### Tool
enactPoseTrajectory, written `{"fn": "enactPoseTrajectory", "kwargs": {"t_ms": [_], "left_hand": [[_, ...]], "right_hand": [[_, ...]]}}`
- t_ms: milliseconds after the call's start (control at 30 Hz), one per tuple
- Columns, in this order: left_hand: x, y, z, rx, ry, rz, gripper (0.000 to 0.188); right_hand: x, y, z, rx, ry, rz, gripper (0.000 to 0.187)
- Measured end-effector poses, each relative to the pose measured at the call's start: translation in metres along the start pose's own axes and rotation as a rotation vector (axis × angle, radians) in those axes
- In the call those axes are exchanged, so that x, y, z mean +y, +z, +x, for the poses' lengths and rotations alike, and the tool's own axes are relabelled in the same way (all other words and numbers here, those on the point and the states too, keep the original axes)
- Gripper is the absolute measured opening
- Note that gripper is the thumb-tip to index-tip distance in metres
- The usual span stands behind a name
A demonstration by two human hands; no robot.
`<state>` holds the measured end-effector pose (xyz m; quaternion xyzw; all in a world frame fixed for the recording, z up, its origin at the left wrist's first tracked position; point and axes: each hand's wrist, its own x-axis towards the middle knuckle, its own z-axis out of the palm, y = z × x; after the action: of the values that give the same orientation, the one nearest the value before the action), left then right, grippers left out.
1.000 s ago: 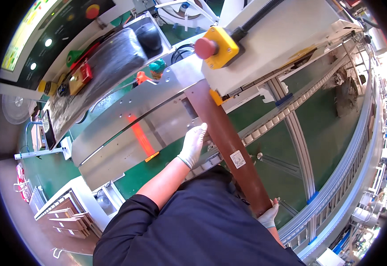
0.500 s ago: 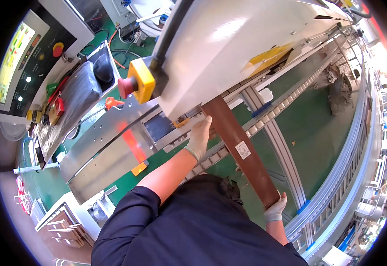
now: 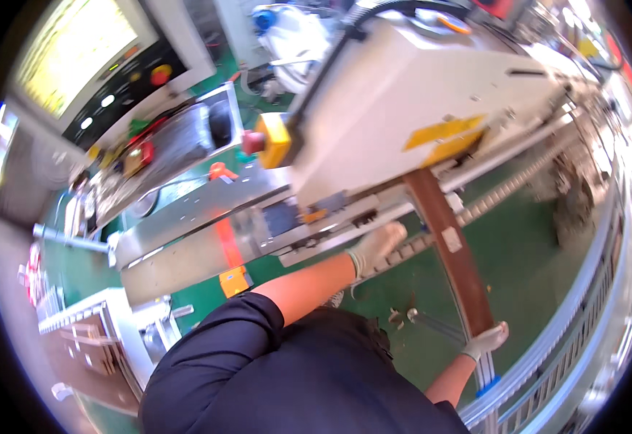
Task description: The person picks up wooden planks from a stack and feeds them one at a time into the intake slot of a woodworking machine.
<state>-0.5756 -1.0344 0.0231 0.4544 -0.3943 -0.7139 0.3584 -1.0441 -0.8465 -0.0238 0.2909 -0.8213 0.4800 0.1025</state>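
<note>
A long brown board [image 3: 439, 217] with a small white label slants across the chain conveyor [image 3: 491, 204]. Its far end goes under the white machine housing [image 3: 374, 123]. My right hand [image 3: 488, 340], in a pale glove, grips the board's near end. My left hand [image 3: 378, 249], also gloved, is to the left of the board and apart from it, over the near edge of the machine by the chain. Motion smears its fingers, and nothing shows in it.
A yellow box with a red stop button [image 3: 271, 140] juts from the housing. A metal machine table [image 3: 178, 275] with an orange-red stripe lies left. The control panel [image 3: 106, 79] is at upper left. A curved roller conveyor [image 3: 547, 369] runs along the right.
My left hand has come off the board and is now apart from it on the left. The board's near end and my right hand have shifted right. The whole view has also turned.
</note>
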Motion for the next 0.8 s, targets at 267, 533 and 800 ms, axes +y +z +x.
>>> {"fn": "enactPoseTrajectory", "kwargs": {"t_ms": [267,533,800], "left_hand": [[-0.024,-0.061,-0.168,0.173,0.388,1.083,0.054],[-0.03,-0.142,-0.298,0.147,-0.023,0.853,0.056],[-0.081,-0.223,-0.493,0.744,-0.295,0.905,0.053]], "right_hand": [[-0.225,0.101,-0.126,-0.552,-1.002,0.112,0.032],[-0.372,0.064,-0.355,-1.643,-1.38,0.208,0.03],[-0.4,0.022,-0.445,-1.743,-1.517,0.043,0.037]]}}
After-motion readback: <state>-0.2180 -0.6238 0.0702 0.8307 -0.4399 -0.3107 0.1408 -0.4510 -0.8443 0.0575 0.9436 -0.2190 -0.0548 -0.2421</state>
